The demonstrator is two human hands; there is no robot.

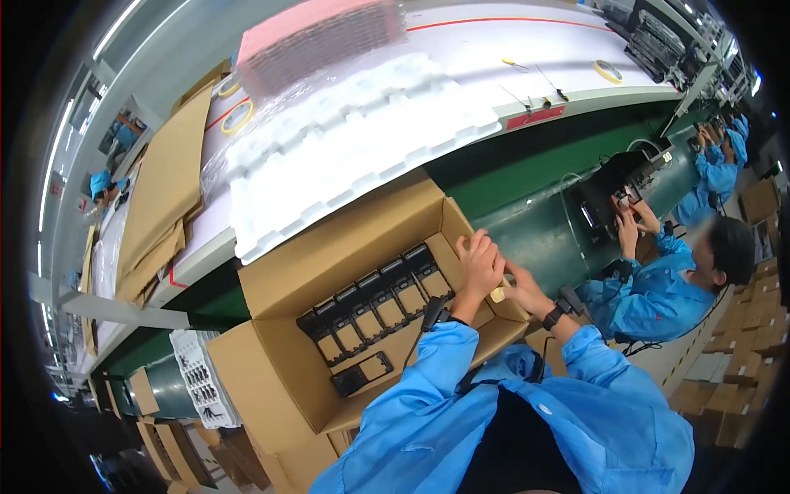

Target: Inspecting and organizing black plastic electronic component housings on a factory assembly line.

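An open cardboard carton [284, 362] stands in front of me, tilted in view. Inside it, a row of black plastic frames [370, 317] with rectangular openings lines the far side. One more black frame [362, 375] lies apart, nearer to me. At the carton's right end, my left hand [481, 265] has its fingers bent and closed by the flap; what they grip is hidden. Close beside it my right hand [527, 290], below a dark wrist strap, closes on a small pale-yellow piece [497, 295], perhaps a tape roll seen edge-on.
Beyond the carton, a white moulded tray [354, 156] overhangs the workbench edge [592, 103]. Pink-topped stacked sheets [317, 41], tape rolls [609, 72] and flat cardboard [169, 189] lie there. A co-worker [658, 280] in blue sits at right, beside a green conveyor surface [527, 235].
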